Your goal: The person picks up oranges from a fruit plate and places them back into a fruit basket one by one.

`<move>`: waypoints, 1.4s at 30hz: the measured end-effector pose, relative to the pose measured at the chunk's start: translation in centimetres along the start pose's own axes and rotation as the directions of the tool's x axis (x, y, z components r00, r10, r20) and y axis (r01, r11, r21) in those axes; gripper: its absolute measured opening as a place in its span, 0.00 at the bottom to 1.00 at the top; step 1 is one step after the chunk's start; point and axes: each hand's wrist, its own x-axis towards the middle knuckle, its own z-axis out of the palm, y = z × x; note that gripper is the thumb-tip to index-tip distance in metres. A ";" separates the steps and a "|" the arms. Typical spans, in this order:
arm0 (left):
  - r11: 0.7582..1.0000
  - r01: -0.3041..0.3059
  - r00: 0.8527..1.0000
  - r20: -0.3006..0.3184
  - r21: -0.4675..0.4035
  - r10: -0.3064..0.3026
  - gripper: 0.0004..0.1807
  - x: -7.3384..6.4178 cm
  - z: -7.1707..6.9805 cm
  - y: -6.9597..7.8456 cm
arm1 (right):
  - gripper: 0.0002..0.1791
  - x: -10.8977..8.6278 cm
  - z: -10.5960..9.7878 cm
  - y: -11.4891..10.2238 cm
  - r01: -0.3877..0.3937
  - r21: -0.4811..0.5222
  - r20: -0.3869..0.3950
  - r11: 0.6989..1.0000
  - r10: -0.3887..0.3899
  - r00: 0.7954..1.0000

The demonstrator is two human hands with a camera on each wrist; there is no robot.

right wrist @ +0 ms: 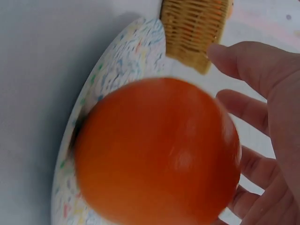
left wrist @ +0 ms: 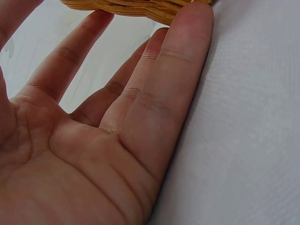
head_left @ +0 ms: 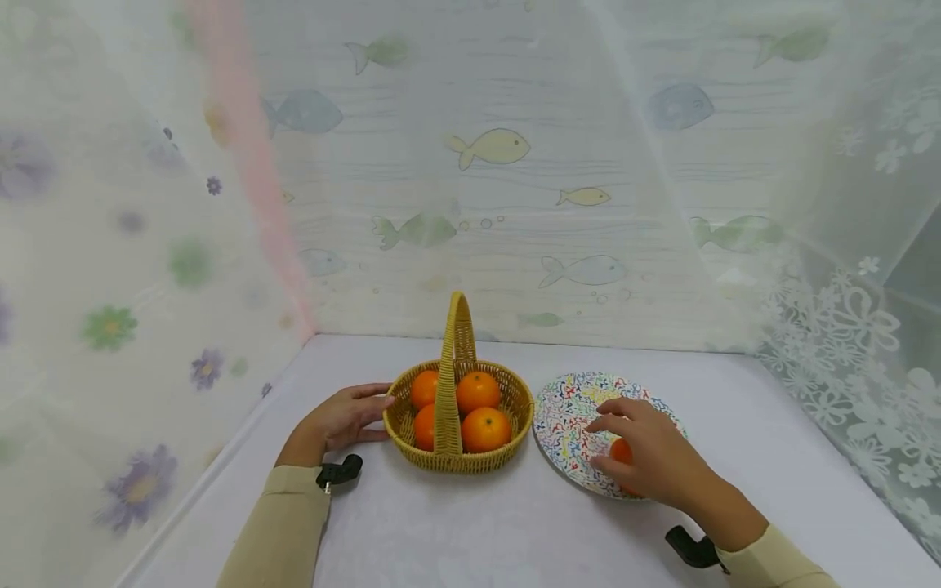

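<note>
A yellow wicker basket (head_left: 459, 463) with a tall arched handle holds several oranges (head_left: 486, 429). My left hand (head_left: 344, 420) is at the basket's left side, its fingers extended and fingertips right at the wicker wall. The left wrist view shows that palm (left wrist: 84, 168) with nothing in it. To the basket's right lies a round, colorfully patterned plate (head_left: 566, 425) with one orange (right wrist: 159, 150) on it. Over this orange hovers my right hand (head_left: 647, 453), fingers spread and loosely bent, partly hiding the fruit in the head view. In the right wrist view, the thumb stands away from the orange.
A white cloth (head_left: 456, 531) covers the table. Behind it hangs a sheer curtain (head_left: 515, 237) with printed fish. Floral fabric (head_left: 110, 327) runs along the left side, and lacy white netting (head_left: 853, 351) drapes down on the right.
</note>
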 end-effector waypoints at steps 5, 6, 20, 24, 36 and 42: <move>1.000 -0.010 1.000 0.002 0.001 0.010 0.38 0.1 -0.1 -0.4 | 0.21 -1.5 -0.6 1.0 -0.019 0.027 0.021 0.999 0.019 1.000; 1.000 -0.011 1.000 0.001 0.001 0.011 0.38 0.2 -0.2 -0.5 | 0.22 -1.8 -0.6 1.2 -0.023 0.039 0.023 0.999 0.022 0.999; 1.000 -0.004 1.000 -0.009 0.002 0.004 0.38 0.1 -0.3 -0.2 | 0.46 -4.0 -1.5 3.2 -0.087 0.150 0.152 0.985 0.064 0.986; 1.000 -0.003 1.000 -0.009 -0.003 0.003 0.37 0.0 -0.2 -0.1 | 0.49 -4.0 -1.4 3.5 -0.096 0.139 0.172 0.986 0.072 0.983; 1.000 -0.008 1.000 -0.013 0.003 0.008 0.36 0.0 0.1 0.0 | 0.47 -3.8 -1.0 3.2 -0.059 0.063 0.074 0.996 0.054 0.996; 1.000 -0.003 1.000 -0.020 0.000 0.003 0.36 -0.1 0.1 0.0 | 0.42 -3.2 -0.9 3.0 -0.056 0.056 0.038 0.997 0.054 0.998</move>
